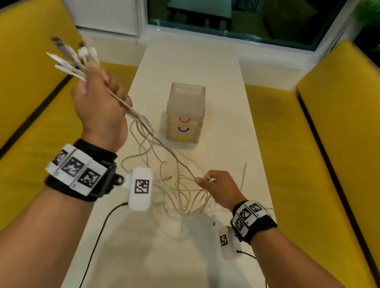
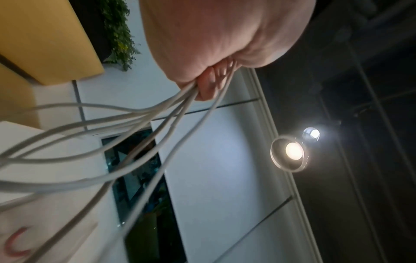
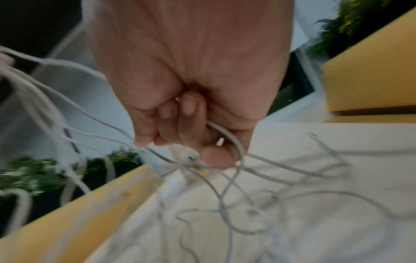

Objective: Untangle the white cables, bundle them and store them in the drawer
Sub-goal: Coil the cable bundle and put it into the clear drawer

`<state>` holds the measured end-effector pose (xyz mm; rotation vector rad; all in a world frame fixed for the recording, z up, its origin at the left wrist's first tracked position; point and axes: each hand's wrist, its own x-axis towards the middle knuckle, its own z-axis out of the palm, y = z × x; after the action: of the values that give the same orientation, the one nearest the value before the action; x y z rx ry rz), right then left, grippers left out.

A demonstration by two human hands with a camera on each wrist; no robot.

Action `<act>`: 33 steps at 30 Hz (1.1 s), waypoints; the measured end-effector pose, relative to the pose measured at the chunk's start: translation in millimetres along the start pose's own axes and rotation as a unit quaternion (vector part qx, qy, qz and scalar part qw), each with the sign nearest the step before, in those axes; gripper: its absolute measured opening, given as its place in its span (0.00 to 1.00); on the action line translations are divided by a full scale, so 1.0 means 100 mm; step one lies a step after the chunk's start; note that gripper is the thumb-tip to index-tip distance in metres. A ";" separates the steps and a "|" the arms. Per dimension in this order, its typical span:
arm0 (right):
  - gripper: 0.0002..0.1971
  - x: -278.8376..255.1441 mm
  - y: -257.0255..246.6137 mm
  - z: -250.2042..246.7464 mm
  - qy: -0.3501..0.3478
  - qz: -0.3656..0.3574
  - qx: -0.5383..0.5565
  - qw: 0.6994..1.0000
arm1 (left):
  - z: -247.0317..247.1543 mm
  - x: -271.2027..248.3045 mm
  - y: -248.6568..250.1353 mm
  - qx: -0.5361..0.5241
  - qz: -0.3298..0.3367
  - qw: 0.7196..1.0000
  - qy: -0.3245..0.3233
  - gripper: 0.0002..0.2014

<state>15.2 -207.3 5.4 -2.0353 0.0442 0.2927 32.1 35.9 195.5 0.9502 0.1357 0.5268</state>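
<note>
Several white cables run in loose loops from my raised left hand down to the white table. That hand grips a bunch of them in a fist, with the plug ends fanning out above it; in the left wrist view the cables leave the curled fingers. My right hand is low over the table and pinches one cable near its plug; the right wrist view shows that cable held in curled fingers. A translucent drawer unit stands behind, its drawers shut.
Yellow benches flank the narrow table. One cable end lies loose on the table to the right of my right hand. Black leads run from the wrist cameras along the table's near end. A window lies beyond the table.
</note>
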 end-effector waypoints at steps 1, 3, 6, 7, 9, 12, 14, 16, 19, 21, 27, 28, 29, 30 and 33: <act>0.22 0.01 0.10 -0.03 0.011 0.012 -0.007 1.000 | -0.01 0.02 0.07 -0.014 0.003 1.000 -0.003 0.20; 0.28 0.04 0.20 -0.07 0.032 0.017 -0.021 0.999 | -0.01 0.02 0.14 -0.031 0.002 0.999 -0.007 0.20; 0.31 0.09 0.14 -0.13 0.062 0.010 -0.046 0.997 | 0.02 -0.03 0.18 -0.049 0.009 0.999 -0.007 0.20; 0.31 0.11 0.13 -0.17 0.078 0.015 -0.056 0.995 | 0.03 -0.03 0.21 -0.058 0.012 0.998 -0.007 0.20; 0.29 0.14 0.17 -0.27 0.110 0.033 -0.077 0.990 | 0.03 0.01 0.30 -0.077 0.017 0.997 0.000 0.21; 0.28 0.14 0.28 -0.45 0.140 0.064 -0.143 0.978 | -0.01 0.10 0.47 -0.102 0.029 0.994 0.006 0.20; 0.27 0.16 0.35 -0.54 0.161 0.084 -0.177 0.967 | -0.03 0.13 0.52 -0.103 0.037 0.994 0.010 0.20; 0.25 0.18 0.35 -0.59 0.186 0.089 -0.175 0.963 | -0.05 0.13 0.47 -0.087 0.035 0.995 0.018 0.20; 0.13 0.23 0.26 -0.58 0.175 0.080 -0.128 0.973 | -0.05 0.10 0.26 -0.044 -0.002 0.999 0.011 0.19; 0.09 0.25 0.12 -0.55 0.112 0.082 -0.128 0.982 | -0.04 0.04 0.05 -0.011 -0.039 0.999 -0.011 0.19; 0.29 0.25 -0.43 -0.45 0.107 0.133 -0.200 0.965 | -0.03 -0.25 -0.52 0.108 -0.117 0.982 -0.099 0.22; 0.27 0.20 -0.56 -0.44 0.167 0.087 -0.133 0.973 | -0.03 -0.30 -0.59 0.118 -0.121 0.979 -0.116 0.23; 0.24 0.15 -0.68 -0.42 0.210 0.026 -0.037 0.977 | -0.03 -0.34 -0.64 0.119 -0.126 0.976 -0.134 0.24; 0.19 0.11 -0.80 -0.38 0.217 -0.032 0.061 0.974 | -0.03 -0.38 -0.68 0.113 -0.131 0.973 -0.151 0.24; 0.16 -0.09 -1.10 -0.16 0.027 -0.114 0.217 0.969 | -0.01 -0.51 -0.76 0.106 -0.153 0.964 -0.189 0.22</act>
<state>26.4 -170.5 110.1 -1.5933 -0.0853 0.0728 15.8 -23.7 128.1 1.1971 -0.0071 0.0398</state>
